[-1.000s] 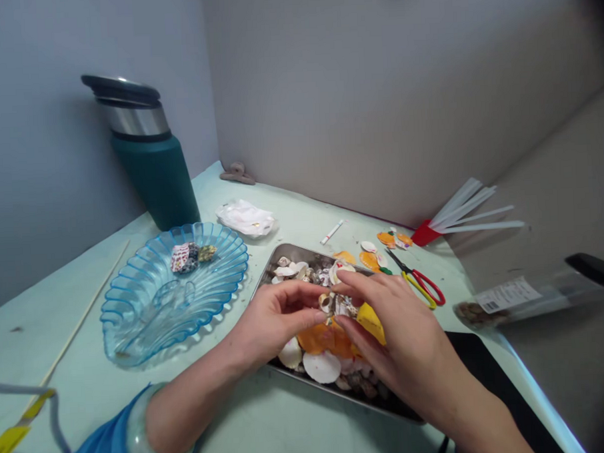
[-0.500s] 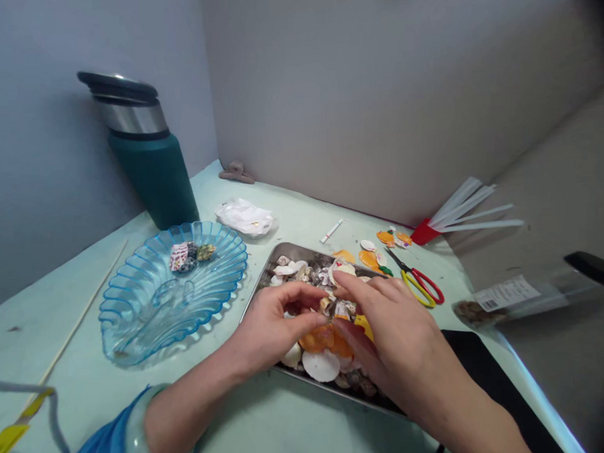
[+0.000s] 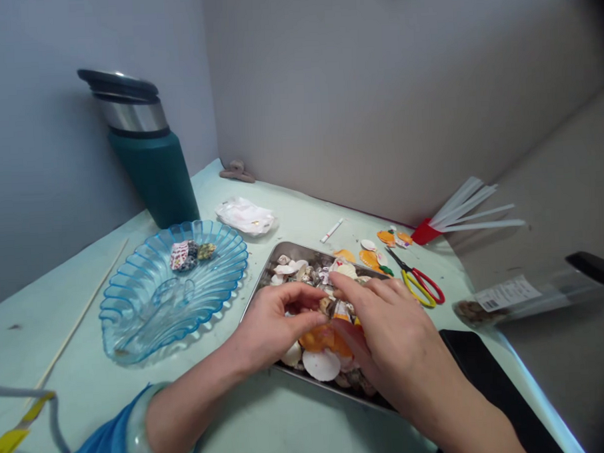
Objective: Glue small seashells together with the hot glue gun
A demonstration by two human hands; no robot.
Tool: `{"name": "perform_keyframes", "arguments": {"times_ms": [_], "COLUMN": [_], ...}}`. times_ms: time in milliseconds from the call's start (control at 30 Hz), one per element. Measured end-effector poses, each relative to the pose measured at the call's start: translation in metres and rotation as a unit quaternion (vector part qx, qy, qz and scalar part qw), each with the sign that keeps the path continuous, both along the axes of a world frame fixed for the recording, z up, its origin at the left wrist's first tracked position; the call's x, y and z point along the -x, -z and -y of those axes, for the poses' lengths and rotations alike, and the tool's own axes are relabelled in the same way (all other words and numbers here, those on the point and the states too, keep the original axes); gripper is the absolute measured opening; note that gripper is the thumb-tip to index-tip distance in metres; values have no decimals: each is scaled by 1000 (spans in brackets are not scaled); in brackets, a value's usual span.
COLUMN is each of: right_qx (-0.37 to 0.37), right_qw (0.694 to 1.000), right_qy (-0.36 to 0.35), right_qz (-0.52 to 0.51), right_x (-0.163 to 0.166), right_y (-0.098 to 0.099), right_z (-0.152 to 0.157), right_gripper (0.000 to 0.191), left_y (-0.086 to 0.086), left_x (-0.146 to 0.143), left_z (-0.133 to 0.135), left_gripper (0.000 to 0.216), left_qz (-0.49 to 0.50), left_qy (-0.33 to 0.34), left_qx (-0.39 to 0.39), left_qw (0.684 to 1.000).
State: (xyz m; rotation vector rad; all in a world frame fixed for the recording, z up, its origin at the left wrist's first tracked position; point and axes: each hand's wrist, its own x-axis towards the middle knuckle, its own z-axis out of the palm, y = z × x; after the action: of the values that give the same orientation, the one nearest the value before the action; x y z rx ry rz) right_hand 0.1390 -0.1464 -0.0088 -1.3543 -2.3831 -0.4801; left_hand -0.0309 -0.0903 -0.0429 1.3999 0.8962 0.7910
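Observation:
Both my hands are over a metal tray (image 3: 255,292) full of mixed seashells. My left hand (image 3: 271,325) has its thumb and forefinger curled towards each other at a small brownish shell (image 3: 326,305); whether they hold it or something thinner, I cannot make out. Facing it, my right hand (image 3: 393,322) keeps its thumb and forefinger apart, with shells visible between them and nothing clearly held. Under the fingertips are orange shells (image 3: 319,339), and a white scallop shell (image 3: 322,366) lies near the tray's front side.
Left is a blue shell-shaped dish (image 3: 220,303) holding patterned shells, behind it a green bottle (image 3: 154,173). A white packet (image 3: 246,215) lies behind the tray. Scissors (image 3: 419,285), orange shells (image 3: 371,259) and a red cup (image 3: 426,232) of translucent sticks are right; a black object (image 3: 494,385) lies front right.
My right thumb and fingers have shifted slightly over the shells, covering more of a yellow piece. The left hand stays almost in place.

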Motion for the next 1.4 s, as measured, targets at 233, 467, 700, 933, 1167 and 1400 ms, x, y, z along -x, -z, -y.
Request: {"name": "perform_keyframes", "arguments": {"times_ms": [233, 467, 700, 933, 1167, 1400], "right_qx": [1, 6, 25, 50, 69, 101], "right_qw": [1000, 998, 996, 988, 980, 973], "right_qy": [0, 1, 1, -7, -6, 8], "right_qz": [-25, -70, -87, -147, -187, -207], "right_x": [1, 3, -4, -8, -4, -2], "right_y": [-1, -3, -8, -7, -4, -3], "right_z": [1, 0, 0, 1, -4, -2], "right_gripper": [36, 35, 36, 19, 14, 13], "left_y": [0, 2, 4, 3, 5, 5], "left_x": [0, 1, 4, 5, 5, 4], "left_z": [1, 0, -3, -3, -3, -2], "left_gripper": [23, 28, 30, 34, 40, 43], "left_qz": [-9, -1, 97, 124, 129, 139], "left_qy": [-2, 5, 24, 56, 72, 73], "left_qx": [14, 31, 130, 151, 181, 191], "left_qw": [1000, 1000, 986, 979, 972, 969]}}
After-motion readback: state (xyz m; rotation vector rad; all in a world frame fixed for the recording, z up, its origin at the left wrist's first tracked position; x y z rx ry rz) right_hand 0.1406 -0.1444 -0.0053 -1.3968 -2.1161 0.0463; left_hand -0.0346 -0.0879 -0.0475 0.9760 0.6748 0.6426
